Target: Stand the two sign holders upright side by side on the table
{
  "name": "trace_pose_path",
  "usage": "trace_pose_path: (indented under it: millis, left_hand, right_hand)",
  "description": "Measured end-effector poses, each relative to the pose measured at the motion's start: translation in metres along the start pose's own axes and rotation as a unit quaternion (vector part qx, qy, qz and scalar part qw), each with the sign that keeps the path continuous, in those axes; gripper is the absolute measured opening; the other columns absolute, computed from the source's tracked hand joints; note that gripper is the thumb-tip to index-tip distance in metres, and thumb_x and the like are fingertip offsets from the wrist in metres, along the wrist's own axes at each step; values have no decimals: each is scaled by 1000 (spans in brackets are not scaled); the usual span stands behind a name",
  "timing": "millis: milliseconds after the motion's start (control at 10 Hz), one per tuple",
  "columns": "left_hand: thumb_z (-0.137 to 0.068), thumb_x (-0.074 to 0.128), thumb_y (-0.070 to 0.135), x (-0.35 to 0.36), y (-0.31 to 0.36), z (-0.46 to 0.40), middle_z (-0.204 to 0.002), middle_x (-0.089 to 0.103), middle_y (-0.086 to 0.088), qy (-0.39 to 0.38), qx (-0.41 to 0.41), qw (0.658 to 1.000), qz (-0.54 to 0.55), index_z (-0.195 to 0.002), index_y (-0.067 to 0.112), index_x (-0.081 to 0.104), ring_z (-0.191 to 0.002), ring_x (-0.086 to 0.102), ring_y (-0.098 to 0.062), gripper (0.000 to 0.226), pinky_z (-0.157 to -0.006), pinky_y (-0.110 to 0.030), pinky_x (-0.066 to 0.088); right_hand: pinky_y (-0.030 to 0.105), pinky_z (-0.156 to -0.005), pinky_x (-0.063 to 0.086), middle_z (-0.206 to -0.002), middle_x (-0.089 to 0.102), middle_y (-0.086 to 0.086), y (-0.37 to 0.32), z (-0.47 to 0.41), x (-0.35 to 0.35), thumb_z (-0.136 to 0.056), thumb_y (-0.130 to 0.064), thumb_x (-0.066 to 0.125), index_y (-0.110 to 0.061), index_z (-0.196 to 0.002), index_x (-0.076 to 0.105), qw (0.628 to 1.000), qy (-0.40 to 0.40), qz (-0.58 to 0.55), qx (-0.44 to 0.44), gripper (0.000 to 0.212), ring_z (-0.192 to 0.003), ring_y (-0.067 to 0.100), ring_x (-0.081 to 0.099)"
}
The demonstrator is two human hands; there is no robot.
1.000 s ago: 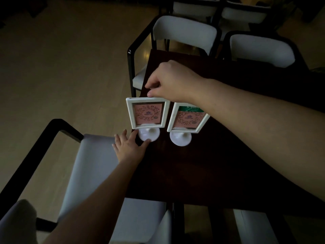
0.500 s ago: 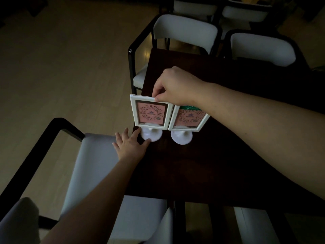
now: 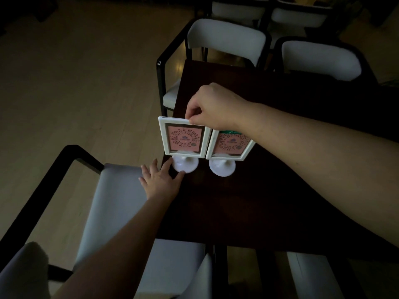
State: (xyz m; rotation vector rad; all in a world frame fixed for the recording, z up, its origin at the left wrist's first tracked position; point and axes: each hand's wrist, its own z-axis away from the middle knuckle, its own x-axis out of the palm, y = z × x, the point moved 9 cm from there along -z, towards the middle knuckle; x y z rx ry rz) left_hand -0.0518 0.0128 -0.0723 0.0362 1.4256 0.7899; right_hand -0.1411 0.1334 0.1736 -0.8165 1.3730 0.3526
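The grip of the right hand is a pinch: thumb and fingertips close on the top edge of the left sign holder, near its right corner, with the forearm reaching in across the table from the right. The left hand holds nothing; it lies flat with fingers spread at the table's left edge, the thumb and forefinger tips touching the round white base of that same holder. The left sign holder stands upright on its base, its white frame facing the camera with a pink card inside bearing a round printed code. Just beside it on the right stands the right sign holder, also on a round white base, its frame turned slightly away and partly hidden behind the right wrist; it carries a similar pink card with a strip of green at the top. The two frames meet or nearly meet at their inner edges; the dim light does not let me tell which. Grey-cushioned chairs with dark frames surround the dark table, over a pale wooden floor.
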Motion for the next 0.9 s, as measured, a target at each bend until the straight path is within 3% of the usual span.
trace_pose_path:
  millis: [400, 600, 800, 900]
  left_hand:
    - [-86, 54, 64, 1, 2, 4, -162, 20, -9, -4, -2, 1000, 3, -148, 39, 38, -149, -2, -39, 69, -116, -59, 4]
    - [-85, 59, 62, -1, 1, 6, -161, 23, -11, -16, 11, 999, 48, -151, 32, 35, -148, 7, -38, 76, -117, -56, 16]
    - [-78, 72, 57, -11, -2, 9, -150, 37, -12, -36, 30, 994, 99, -151, 20, 32, -138, 34, -34, 91, -110, -52, 35]
    - [-76, 75, 55, -27, -7, 16, -143, 46, -11, -49, 42, 992, 108, -148, 22, 37, -128, 46, -31, 88, -102, -47, 44]
  right_hand:
    - [17, -71, 42, -101, 71, -7, 1, 2, -1, -87, -23, 69, -20, -96, 78, 1000, 16, 7, -8, 12, -95, 9, 63]
    - [24, -81, 51, -107, 72, -4, 6, 11, -1, -87, -27, 71, -20, -114, 72, 1000, 13, -20, 11, 27, -94, 8, 65]
    - [30, -85, 55, -116, 68, -4, 30, 44, -11, -87, -41, 68, -25, -126, 63, 987, 77, -114, 80, 42, -97, 5, 64]
    - [26, -88, 46, -128, 63, -3, 44, 91, -21, -87, -42, 67, -27, -132, 56, 971, 161, -123, 125, 49, -113, 8, 58]
